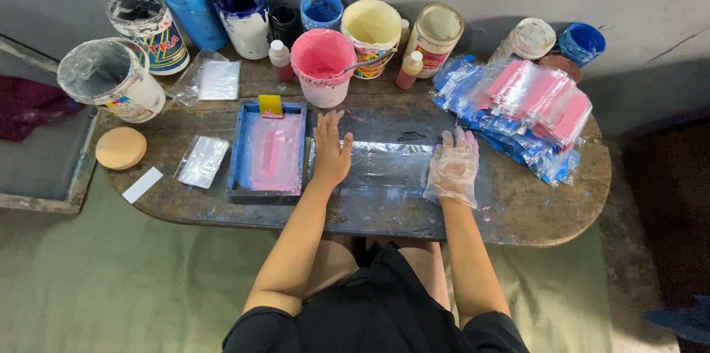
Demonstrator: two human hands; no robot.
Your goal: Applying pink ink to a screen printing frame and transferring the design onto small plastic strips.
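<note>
Evidently smoothing — left hand and gloved right hand lay open, flat on the clear bag; the printing frame probably came next.

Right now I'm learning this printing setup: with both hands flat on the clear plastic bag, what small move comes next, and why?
Probably slide the left hand to the blue-framed pink screen; the clear plastic bag already lies flat under the gloved right hand.

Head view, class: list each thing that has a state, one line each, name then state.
Left hand: bare, flat on clear plastic sheet.
Right hand: gloved, flat on the sheet.
Blue-framed screen: lying flat, pink inside.
Pink paint tub: open.
Yellow paint tub: open.
Printed bags: stacked.
</note>
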